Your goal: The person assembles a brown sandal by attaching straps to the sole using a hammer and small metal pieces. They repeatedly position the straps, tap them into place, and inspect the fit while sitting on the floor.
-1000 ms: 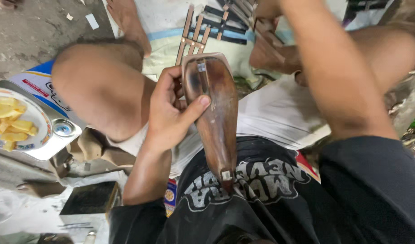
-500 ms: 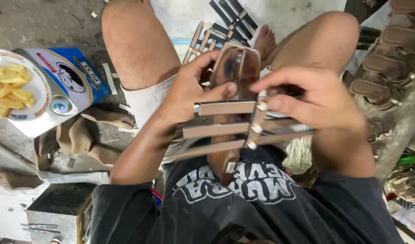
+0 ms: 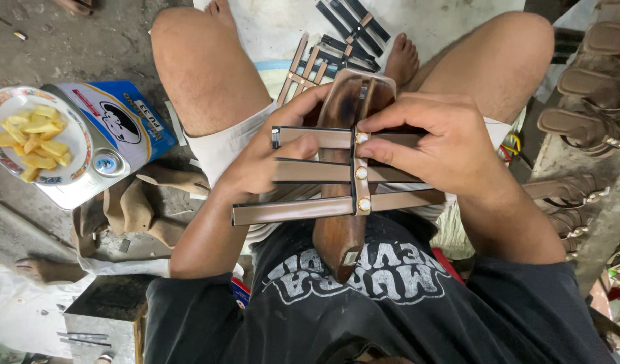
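A dark brown wooden shoe last (image 3: 343, 229) rests upright against my lap, toe end pointing away. Across it lies a brown strap piece (image 3: 303, 209) made of three horizontal bands joined by a vertical strip with three pale round studs. My left hand (image 3: 269, 158) grips the last from the left side, thumb over the upper bands. My right hand (image 3: 438, 145) presses the strap piece onto the last from the right, fingertips at the studded strip.
More strap pieces (image 3: 337, 40) lie on the floor between my feet. A plate of fried strips (image 3: 33, 138) sits on a blue and white tin box (image 3: 117, 128) at left. Tan lasts (image 3: 138, 205) lie beside it. Finished brown sandals (image 3: 596, 81) are stacked at right.
A second ago my left hand alone held the bare last while my right arm reached forward. Since then the right hand brought a strap piece back and laid it across the last.
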`<state>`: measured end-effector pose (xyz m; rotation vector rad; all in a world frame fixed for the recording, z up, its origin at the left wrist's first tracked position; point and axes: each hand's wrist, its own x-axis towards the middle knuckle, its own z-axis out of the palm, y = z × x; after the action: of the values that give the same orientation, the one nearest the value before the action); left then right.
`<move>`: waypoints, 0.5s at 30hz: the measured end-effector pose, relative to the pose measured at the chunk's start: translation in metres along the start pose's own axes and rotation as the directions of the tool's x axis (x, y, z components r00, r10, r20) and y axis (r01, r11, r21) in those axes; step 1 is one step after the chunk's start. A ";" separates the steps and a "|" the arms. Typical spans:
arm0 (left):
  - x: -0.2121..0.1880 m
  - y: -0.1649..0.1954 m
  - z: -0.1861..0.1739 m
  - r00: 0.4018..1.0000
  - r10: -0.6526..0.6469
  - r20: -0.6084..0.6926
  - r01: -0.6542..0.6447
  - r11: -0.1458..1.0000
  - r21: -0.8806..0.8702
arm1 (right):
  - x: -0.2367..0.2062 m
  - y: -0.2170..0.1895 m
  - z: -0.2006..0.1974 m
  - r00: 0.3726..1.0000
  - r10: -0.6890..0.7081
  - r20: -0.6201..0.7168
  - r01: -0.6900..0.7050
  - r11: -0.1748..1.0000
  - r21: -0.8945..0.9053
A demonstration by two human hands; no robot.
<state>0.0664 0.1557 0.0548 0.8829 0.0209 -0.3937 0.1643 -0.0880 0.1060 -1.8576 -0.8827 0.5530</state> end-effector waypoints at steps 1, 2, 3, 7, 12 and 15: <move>0.001 -0.001 0.002 0.999 0.000 -0.041 0.005 0.994 0.106 | -0.003 0.002 0.000 0.999 0.027 -0.019 -0.027 1.000 -0.003; 0.002 -0.001 0.004 0.997 0.003 -0.082 0.014 0.978 0.210 | -0.007 0.004 0.000 0.998 0.054 -0.038 -0.054 0.998 -0.006; 0.002 -0.001 0.005 0.992 0.012 -0.123 0.027 0.950 0.312 | -0.011 0.009 0.000 0.995 0.079 -0.057 -0.079 0.997 -0.010; 0.003 0.003 0.005 0.990 0.004 -0.139 0.027 0.975 0.219 | -0.027 0.031 0.001 0.972 0.233 -0.046 -0.208 0.930 0.303; -0.001 0.004 0.002 0.991 -0.028 -0.130 0.055 0.976 0.210 | -0.037 0.062 0.010 0.967 0.247 0.064 -0.233 0.751 0.618; -0.004 0.005 0.001 0.996 0.005 -0.091 0.015 0.976 0.219 | -0.041 0.070 0.013 0.954 0.293 0.067 -0.279 0.780 0.560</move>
<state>0.0648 0.1593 0.0597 1.1190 0.0651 -0.3646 0.1530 -0.1310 0.0371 -1.4405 -0.3489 0.8751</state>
